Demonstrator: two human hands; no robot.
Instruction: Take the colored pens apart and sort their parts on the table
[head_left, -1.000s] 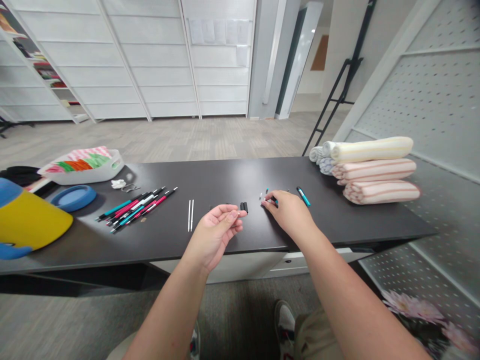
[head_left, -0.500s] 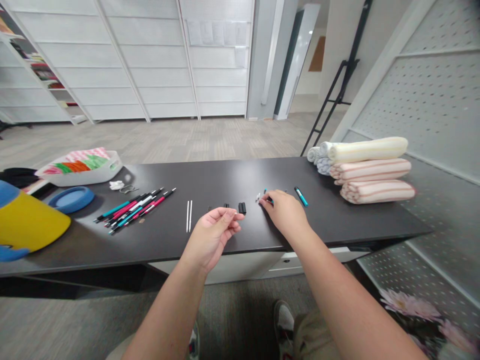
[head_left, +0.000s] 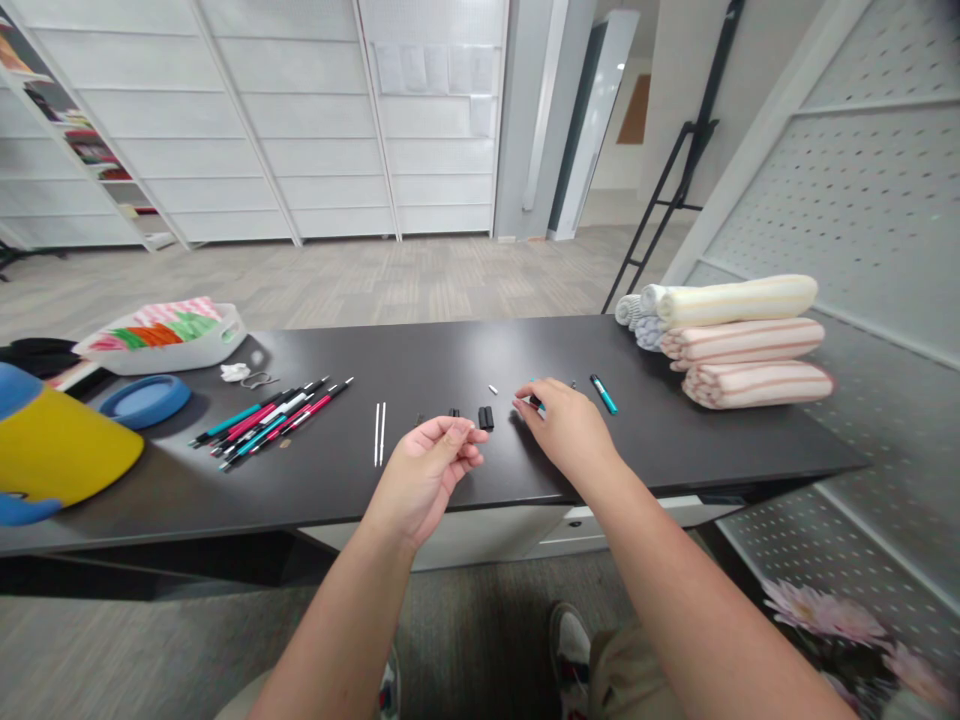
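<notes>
My left hand (head_left: 431,468) hovers palm up over the dark table (head_left: 420,470), its fingers curled with thumb against fingertips; I cannot make out anything in the pinch. My right hand (head_left: 564,425) rests on the table and pinches a small teal and black pen part (head_left: 537,403). A tiny white piece (head_left: 493,389) lies loose just left of it. Small black caps (head_left: 486,417) sit between my hands. Two thin white refills (head_left: 379,432) lie to the left. A teal pen piece (head_left: 604,394) lies right of my right hand.
A bundle of several teal, pink and black pens (head_left: 270,411) lies at the left. Further left are a white tray of coloured items (head_left: 161,338), a blue lid (head_left: 146,399) and a yellow and blue object (head_left: 52,445). Rolled towels (head_left: 739,335) are stacked at the right.
My right hand has slid slightly left and nearer, leaving the tiny white piece lying by itself on the table. My left hand has barely moved.
</notes>
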